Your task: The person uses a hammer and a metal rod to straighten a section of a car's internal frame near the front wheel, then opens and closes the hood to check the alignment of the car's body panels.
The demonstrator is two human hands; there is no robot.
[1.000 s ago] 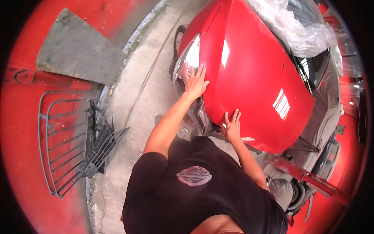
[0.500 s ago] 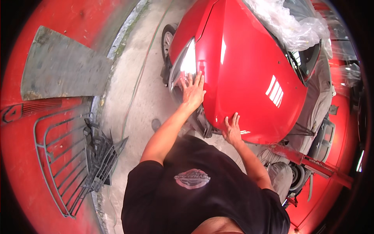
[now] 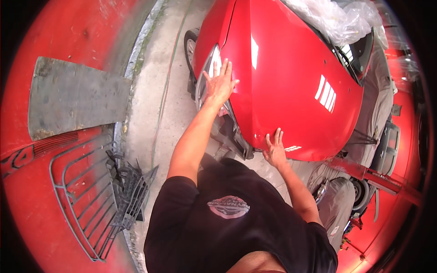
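A glossy red car hood (image 3: 296, 86) stretches out in front of me, shut down over the front of the car. My left hand (image 3: 220, 84) lies spread over the headlight (image 3: 209, 68), its fingertips near the seam between lamp and hood. Farther right, my right hand (image 3: 275, 151) rests flat with fingers apart on the hood's front edge. Neither hand grasps anything. Below the headlight the car's dark inner front structure (image 3: 232, 136) shows, with no bumper cover over it.
Clear plastic sheeting (image 3: 341, 20) is bunched over the windshield. At left, a grey panel (image 3: 77, 98) and a metal rack (image 3: 86, 195) lean by a red wall, with black plastic parts (image 3: 129, 191) beside them. A red beam (image 3: 373, 177) and covered items stand at right.
My left hand has shifted slightly up and left along the headlight, its fingers spreading more. My right hand stays on the hood's front edge. The whole view has turned a little.
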